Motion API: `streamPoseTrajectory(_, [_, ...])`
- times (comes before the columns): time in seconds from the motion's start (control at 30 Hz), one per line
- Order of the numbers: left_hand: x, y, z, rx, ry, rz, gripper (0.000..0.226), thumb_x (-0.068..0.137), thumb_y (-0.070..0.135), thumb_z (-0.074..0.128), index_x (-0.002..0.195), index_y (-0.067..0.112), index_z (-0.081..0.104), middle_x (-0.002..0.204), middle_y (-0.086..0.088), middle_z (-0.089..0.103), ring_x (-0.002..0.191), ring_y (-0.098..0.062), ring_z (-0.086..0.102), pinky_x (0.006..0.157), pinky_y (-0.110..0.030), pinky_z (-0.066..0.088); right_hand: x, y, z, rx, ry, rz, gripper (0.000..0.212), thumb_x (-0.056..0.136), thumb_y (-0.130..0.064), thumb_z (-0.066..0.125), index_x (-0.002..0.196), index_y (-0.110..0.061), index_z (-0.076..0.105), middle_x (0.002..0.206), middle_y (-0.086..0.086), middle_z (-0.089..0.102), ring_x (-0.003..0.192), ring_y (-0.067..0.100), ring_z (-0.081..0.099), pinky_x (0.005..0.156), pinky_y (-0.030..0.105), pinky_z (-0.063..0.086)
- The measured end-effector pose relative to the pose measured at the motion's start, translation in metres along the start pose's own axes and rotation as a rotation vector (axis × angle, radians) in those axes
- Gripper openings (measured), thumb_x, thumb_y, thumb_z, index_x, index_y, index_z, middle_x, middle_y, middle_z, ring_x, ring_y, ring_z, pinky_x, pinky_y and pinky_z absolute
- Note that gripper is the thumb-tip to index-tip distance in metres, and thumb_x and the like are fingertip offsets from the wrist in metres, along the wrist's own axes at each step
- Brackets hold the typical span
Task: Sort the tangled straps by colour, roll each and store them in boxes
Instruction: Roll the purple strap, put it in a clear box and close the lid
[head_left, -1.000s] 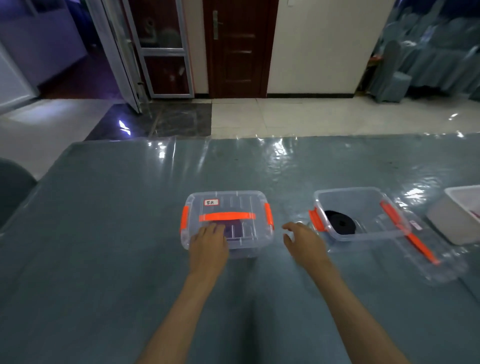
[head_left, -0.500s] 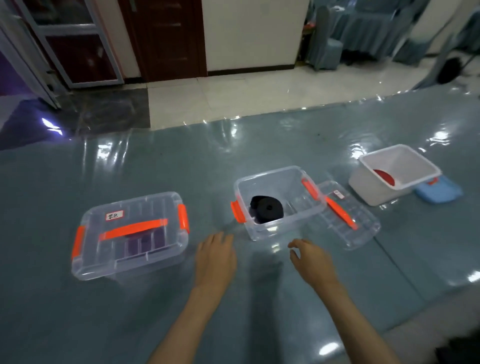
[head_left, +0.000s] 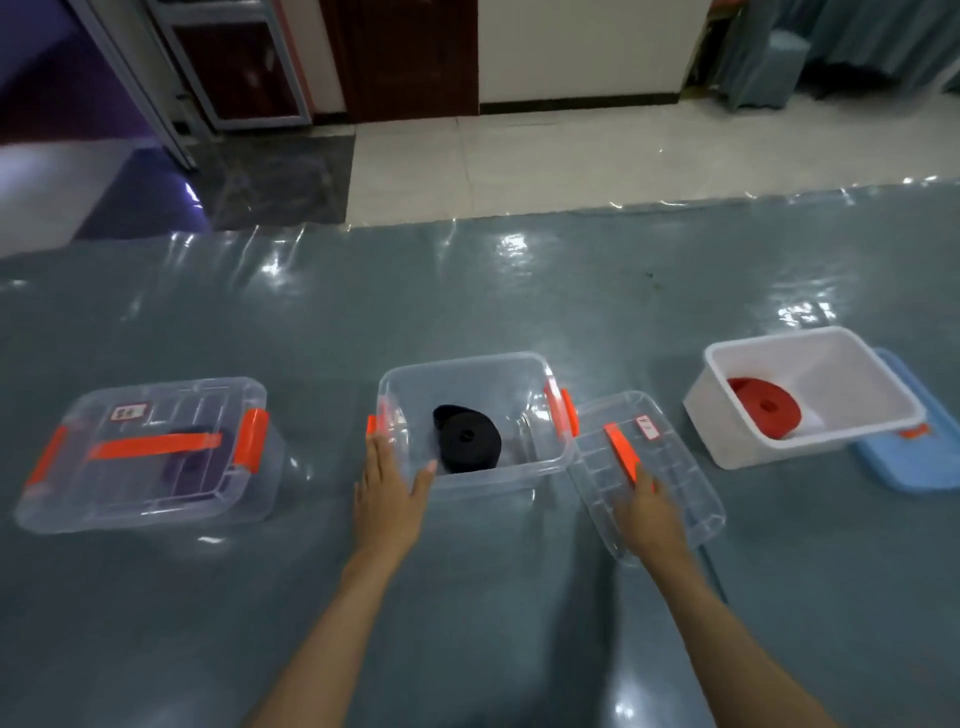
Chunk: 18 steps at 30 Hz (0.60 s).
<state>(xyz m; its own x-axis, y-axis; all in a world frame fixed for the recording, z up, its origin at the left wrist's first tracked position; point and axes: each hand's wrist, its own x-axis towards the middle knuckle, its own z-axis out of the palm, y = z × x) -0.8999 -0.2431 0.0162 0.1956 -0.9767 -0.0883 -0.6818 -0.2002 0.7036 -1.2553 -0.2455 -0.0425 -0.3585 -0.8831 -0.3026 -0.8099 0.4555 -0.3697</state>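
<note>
Head view: left hand (head_left: 388, 493) now flat on open box (head_left: 470, 483) corner; right hand (head_left: 649, 512) reached loose lid (head_left: 644, 467), probably grasping it.

Left hand (head_left: 390, 493) flat, right hand (head_left: 648, 512) seemingly curled

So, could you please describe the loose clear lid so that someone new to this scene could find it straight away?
On the grey-blue table stand three boxes in a row; look at the middle, open clear box with the black roll in it. The lid lies flat against its right side, under the right hand. Unlike the lid clipped on the left box, it is off its box.
</note>
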Motion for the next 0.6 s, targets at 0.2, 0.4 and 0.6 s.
streamPoseTrajectory(0.2, [0.003,0.002,-0.005,-0.141,0.023,0.090,0.094,0.099,0.040,0.065,0.163,0.047,-0.005,0.173,0.020,0.002,0.161,-0.020,0.017,0.118,-0.064,0.035,0.038,0.030,0.006,-0.148,0.046,-0.037,0.036,0.096,-0.006,0.057,0.132,-0.009,0.056,0.127,0.020,0.061,0.116,0.043,0.058,0.093,0.055,0.051])
streamPoseTrajectory(0.4, [0.001,0.000,-0.002,-0.129,0.038,0.108,0.090,0.097,0.053,0.056,0.164,0.045,-0.003,0.173,0.019,0.002,0.161,-0.014,0.012,0.121,-0.059,0.035,0.062,0.032,-0.014,-0.013,-0.020,-0.005,0.019,0.084,-0.025,0.075,0.092,-0.009,0.070,0.089,0.018,0.074,0.084,0.037,0.071,0.075,0.042,0.057])
streamPoseTrajectory(0.6, [-0.001,0.003,-0.005,-0.156,0.035,0.112,0.090,0.099,0.043,0.061,0.163,0.048,-0.001,0.173,0.017,0.007,0.159,-0.019,0.021,0.120,-0.063,0.033,0.035,0.041,-0.048,0.154,0.000,0.037,0.016,0.072,-0.025,0.083,0.075,-0.014,0.070,0.070,0.007,0.072,0.070,0.030,0.071,0.068,0.036,0.055])
